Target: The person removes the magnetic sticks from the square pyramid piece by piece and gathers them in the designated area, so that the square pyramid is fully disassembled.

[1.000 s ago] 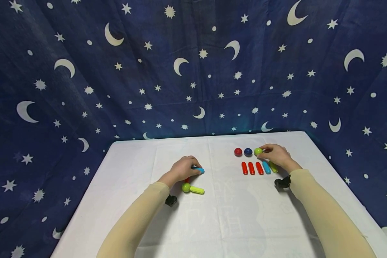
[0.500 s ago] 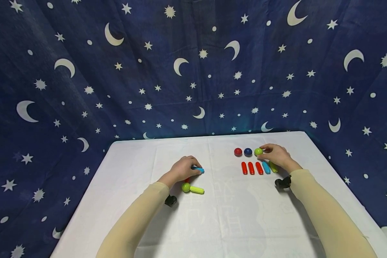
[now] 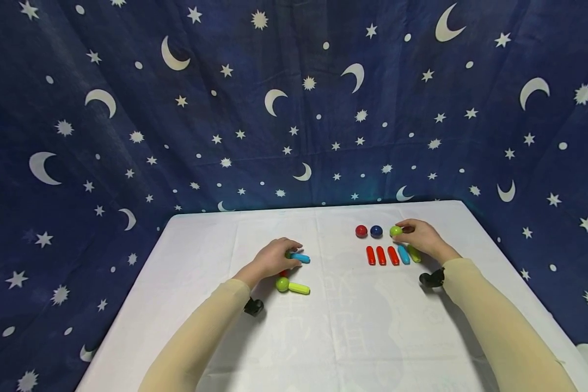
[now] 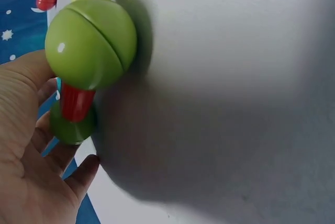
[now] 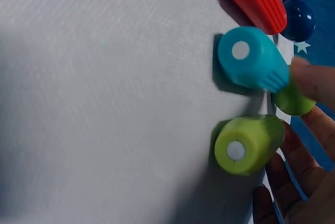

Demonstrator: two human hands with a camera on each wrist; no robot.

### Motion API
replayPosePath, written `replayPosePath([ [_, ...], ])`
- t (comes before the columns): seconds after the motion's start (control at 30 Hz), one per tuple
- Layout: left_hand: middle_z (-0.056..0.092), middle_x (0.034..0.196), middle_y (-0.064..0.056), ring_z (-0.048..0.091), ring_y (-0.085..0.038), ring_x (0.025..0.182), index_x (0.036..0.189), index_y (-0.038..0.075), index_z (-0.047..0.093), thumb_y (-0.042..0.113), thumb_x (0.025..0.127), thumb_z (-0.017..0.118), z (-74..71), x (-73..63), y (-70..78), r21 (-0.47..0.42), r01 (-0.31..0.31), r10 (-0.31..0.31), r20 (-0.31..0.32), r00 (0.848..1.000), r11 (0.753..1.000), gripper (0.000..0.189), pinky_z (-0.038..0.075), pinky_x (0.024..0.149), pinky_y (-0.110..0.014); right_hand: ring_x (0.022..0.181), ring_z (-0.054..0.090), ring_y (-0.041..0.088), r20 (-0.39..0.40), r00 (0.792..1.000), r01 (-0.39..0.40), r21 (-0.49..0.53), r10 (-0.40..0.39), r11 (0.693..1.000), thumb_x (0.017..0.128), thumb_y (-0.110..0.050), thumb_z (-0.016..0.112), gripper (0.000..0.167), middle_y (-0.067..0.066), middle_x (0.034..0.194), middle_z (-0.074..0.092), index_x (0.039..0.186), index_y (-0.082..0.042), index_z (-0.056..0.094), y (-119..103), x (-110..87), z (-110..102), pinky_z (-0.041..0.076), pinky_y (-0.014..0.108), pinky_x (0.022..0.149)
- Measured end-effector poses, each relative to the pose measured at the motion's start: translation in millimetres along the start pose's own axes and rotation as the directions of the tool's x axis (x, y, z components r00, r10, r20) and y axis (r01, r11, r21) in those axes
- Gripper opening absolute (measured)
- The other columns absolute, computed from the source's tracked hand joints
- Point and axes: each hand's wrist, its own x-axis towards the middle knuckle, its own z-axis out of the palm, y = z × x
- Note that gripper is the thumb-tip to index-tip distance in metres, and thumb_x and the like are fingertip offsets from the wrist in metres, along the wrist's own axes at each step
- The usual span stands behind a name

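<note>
- The loose green ball (image 3: pixel 394 231) is now sitting a little farther from the navy ball (image 3: pixel 376 232) than half a second ago, the gap widening; this is suggesting that it is being drawn out of the row.
- The right hand (image 3: pixel 421 237) is pinching that ball between thumb and fingers, behind the light blue rod (image 5: pixel 251 59) and green rod (image 5: pixel 246 145).
- The left hand (image 3: pixel 273 258) is loosening: its fingers are parting around the far green ball (image 4: pixel 73 130), which is now peeping out beside the blue rod (image 3: pixel 301 258). The joint there is probably standing without a firm grip; whether the thumb is touching the rod, one cannot tell.
- The red rod (image 4: pixel 77 101) is linking the far ball to the near green ball (image 3: pixel 282 284), and a yellow-green rod (image 3: pixel 299 288) is extending rightward from the latter, leaving one side of the shape visibly unjoined.
- The near ball is looking glossy, a dark seam circling it; the loose ball is showing the same bright green, partly hidden by fingers.
</note>
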Motion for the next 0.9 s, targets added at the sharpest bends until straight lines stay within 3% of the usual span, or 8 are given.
replayPosePath([
  [0.43,0.066,0.125,-0.002,0.056,-0.022,0.112,0.119,0.019,0.074,0.03,0.098,0.072,3.1,1.8,-5.5,0.047,-0.017,0.019,-0.038,0.999,0.999,0.024,0.046,0.098,-0.041,0.126,0.047,0.047,-0.002,1.0,0.007,-0.005,-0.007,1.0,0.098,-0.032,0.07,0.061,0.03,0.141,0.048,0.146,-0.001,0.051,-2.4,1.7,5.2,0.039,0.062,0.108],
  [0.9,0.065,0.126,-0.003,0.056,-0.022,0.113,0.117,0.019,0.075,0.027,0.098,0.072,1.6,-0.1,-3.6,0.044,-0.01,0.012,-0.044,0.999,0.999,0.021,0.046,0.099,-0.041,0.123,0.047,0.045,-0.001,1.0,0.029,0.013,-0.029,1.0,0.097,-0.03,0.071,0.064,0.031,0.14,0.048,0.148,0.0,0.047,-1.3,2.1,4.3,0.04,0.06,0.108],
])
